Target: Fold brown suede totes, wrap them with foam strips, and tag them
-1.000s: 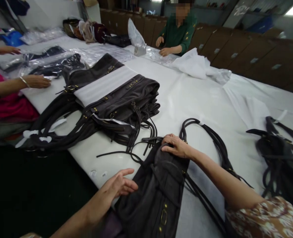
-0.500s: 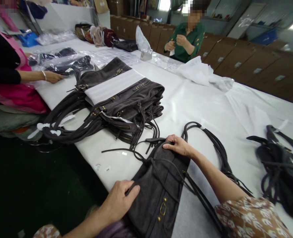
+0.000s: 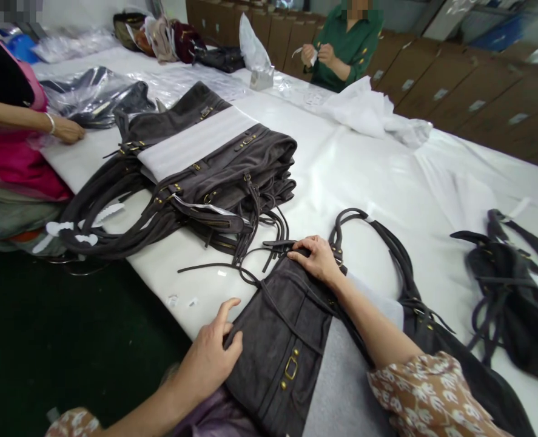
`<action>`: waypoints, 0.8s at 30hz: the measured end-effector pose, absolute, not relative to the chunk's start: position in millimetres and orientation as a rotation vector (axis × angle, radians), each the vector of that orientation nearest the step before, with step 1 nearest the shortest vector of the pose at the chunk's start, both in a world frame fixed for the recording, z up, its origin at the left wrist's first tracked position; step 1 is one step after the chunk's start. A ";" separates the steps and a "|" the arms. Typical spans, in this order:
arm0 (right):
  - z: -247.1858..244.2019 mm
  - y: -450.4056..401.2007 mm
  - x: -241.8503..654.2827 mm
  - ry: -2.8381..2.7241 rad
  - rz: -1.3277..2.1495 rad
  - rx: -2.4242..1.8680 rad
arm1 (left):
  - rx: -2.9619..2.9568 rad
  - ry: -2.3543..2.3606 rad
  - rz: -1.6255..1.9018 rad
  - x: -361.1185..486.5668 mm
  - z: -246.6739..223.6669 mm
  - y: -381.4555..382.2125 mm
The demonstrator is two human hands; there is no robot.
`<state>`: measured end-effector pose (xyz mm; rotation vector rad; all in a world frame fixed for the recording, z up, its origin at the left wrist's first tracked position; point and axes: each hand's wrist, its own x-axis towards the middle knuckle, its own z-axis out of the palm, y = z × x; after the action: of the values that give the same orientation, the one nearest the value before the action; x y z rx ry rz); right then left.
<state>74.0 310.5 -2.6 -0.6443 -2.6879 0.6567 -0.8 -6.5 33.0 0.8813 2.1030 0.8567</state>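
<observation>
A dark grey handbag (image 3: 273, 340) with a brass buckle lies in front of me at the table's near edge, a white sheet (image 3: 341, 376) covering its middle. My right hand (image 3: 315, 260) grips the bag's upper corner beside the handle base, its fingers curled over the edge. At the bag's left edge is my left hand (image 3: 211, 349), thumb and index finger apart, with nothing held between them. Thin cords (image 3: 214, 267) trail from the bag onto the table. Arched handles (image 3: 387, 243) extend beyond my right forearm.
Several similar bags (image 3: 214, 158) are stacked left of centre, a white band around them. Another dark bag (image 3: 514, 297) lies at the right. A co-worker's hand (image 3: 68, 129) is beside plastic-wrapped items (image 3: 100, 97); a person in green (image 3: 348, 45) stands across the table. Cardboard boxes (image 3: 460, 103) line the back.
My left hand has loosened from the bag's edge, its fingers now spread. The bag's side panel looks flatter, and the cord across it has shifted. The co-worker's hand at left moved left.
</observation>
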 end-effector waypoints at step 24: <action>-6.2 302.7 83.2 -2.625 0.605 -0.594 | 1.791 2.184 0.660 -3.6 44.3 22.8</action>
<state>83.2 302.7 -6.2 -0.5938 -2.6251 0.6047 -3.6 22.8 44.3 1.7913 2.1840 0.6598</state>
